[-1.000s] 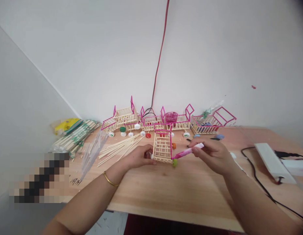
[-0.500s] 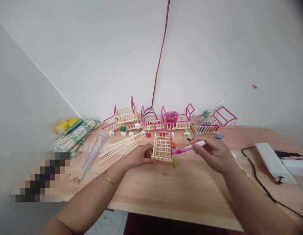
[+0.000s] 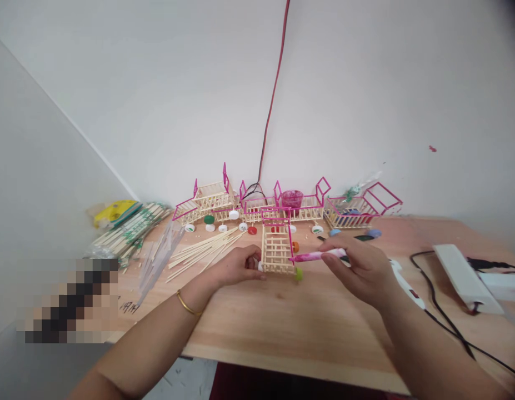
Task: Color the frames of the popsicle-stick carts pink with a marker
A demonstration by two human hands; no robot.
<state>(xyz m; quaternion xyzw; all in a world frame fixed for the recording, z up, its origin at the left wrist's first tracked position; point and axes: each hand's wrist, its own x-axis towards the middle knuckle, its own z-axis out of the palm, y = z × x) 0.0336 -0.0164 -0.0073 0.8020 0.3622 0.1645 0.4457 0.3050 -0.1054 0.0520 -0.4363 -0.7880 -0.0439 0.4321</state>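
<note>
My left hand (image 3: 238,265) grips the left side of a small stick-built cart (image 3: 276,250) near its white wheel. The cart is tilted so its slatted face shows; its top bars and right edge are pink, the rest bare wood. Orange and green bottle-cap wheels (image 3: 299,274) show on its right. In my right hand (image 3: 361,269) is a white, pink-stained paintbrush (image 3: 309,256), pinched between thumb and fingers. Its tip meets the pink right edge of the cart. The bristles are too small to make out.
Several stick carts (image 3: 349,214) line the wall, one bearing a pink-stained cup (image 3: 292,199). Loose sticks (image 3: 203,250), clear plastic strips (image 3: 159,264) and bagged sticks (image 3: 132,230) lie left. At right are a white power strip (image 3: 468,278), black cables and a white corded tool (image 3: 407,286).
My right hand has shifted slightly left and down, and the brush lies flatter, its tip a little higher on the cart's right edge. The left hand stays almost still on the cart.
</note>
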